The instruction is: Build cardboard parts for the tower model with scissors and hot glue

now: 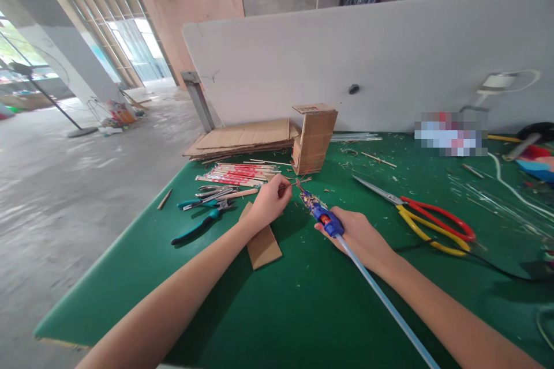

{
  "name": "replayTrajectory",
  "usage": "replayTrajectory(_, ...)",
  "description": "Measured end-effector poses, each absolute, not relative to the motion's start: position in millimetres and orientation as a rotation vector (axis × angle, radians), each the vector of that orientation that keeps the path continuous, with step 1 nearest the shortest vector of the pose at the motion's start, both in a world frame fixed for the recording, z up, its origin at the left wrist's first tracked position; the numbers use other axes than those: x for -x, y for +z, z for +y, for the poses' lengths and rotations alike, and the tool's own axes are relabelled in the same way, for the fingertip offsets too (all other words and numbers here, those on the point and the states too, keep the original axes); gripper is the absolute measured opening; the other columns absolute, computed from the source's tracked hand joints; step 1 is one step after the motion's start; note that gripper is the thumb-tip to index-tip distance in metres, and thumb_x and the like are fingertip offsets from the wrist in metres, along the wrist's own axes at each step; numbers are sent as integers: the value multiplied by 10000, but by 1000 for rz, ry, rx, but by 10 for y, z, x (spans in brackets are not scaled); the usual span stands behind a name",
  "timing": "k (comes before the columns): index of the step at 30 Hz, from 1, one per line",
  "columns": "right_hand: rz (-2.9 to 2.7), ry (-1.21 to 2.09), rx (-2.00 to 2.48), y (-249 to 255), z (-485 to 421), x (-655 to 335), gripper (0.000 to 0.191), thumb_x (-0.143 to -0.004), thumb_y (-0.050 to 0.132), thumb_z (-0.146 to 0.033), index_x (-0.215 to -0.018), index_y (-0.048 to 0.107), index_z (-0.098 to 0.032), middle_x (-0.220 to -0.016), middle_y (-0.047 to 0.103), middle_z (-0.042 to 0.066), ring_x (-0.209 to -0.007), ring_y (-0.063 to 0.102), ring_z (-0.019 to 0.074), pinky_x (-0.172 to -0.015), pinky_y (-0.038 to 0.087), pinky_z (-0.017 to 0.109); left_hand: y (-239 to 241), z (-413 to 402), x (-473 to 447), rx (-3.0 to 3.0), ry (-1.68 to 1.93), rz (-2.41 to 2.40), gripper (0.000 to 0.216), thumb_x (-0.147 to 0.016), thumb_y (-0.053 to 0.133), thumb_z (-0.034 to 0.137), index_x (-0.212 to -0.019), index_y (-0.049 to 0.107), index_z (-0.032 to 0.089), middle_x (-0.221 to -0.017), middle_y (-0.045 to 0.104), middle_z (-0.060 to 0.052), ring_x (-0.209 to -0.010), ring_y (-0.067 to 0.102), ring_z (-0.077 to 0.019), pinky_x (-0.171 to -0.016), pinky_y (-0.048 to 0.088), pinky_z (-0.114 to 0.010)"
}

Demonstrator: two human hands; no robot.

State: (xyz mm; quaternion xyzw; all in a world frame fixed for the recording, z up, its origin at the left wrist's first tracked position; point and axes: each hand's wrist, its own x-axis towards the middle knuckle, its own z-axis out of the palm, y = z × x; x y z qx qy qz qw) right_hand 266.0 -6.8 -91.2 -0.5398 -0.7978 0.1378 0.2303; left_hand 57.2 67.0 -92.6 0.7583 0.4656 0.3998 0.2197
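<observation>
Hot-melt glue gun (328,221), blue, one. Located above the green tabletop (303,308), just short of an upright folded-cardboard form (319,141). Gripped by the right hand (357,232), whose fingers are closed around the handle. Nozzle end crusted with pale shavings. Translucent glue stick (383,297), long, protruding from the rear and extended over the right forearm's near side.

Handling: judged light, with a stiff plastic shell; front presumed hot, best left untouched. Hold best taken at the handle. Long glue stick judged smooth, bendable and liable to sway; clearance for it is advised.

Thin stick (291,185), brown, one. Pinched between the drawn-together fingertips of the left hand (272,199), near the nozzle; whether contact is made cannot be told. Judged very light, rigid and easily snapped; best held at the end away from the nozzle.

Adjacent: cardboard strip (265,251), partly covered by the left wrist; paper-wrapped chopsticks (240,174) and teal-handled pliers (203,226) on the left; scissors (403,202), red-and-yellow-handled, on the right.
</observation>
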Motion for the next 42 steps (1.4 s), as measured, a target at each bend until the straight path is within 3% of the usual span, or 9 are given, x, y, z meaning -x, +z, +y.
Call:
replayTrajectory(17,-2164,351,1498,-941,-60,-2673,215,-860,522,-396,-726,453,-244,-657,624,8,-624,629,197,-524,372,249,-949,684,-567,-2125,1073,1294,18,-775,479,177,-791,477,186,-573,456,60,-524,416,-90,-524,326,-213)
replayTrajectory(32,-2179,371,1486,-914,-60,-2663,249,-857,516,-433,-714,464,-235,-655,615,21,-606,608,193,-523,364,260,-948,692,-558,-2118,1126,1268,64,-832,459,232,-785,468,189,-640,522,37,-582,469,-98,-570,368,-217)
replayTrajectory(42,-2131,395,1501,-953,-37,-2675,262,-848,524,-453,-707,465,-240,-632,613,6,-593,610,187,-504,367,249,-964,687,-551,-2158,1057,1245,31,-771,477,175,-797,477,191,-571,440,65,-515,405,-86,-510,310,-209)
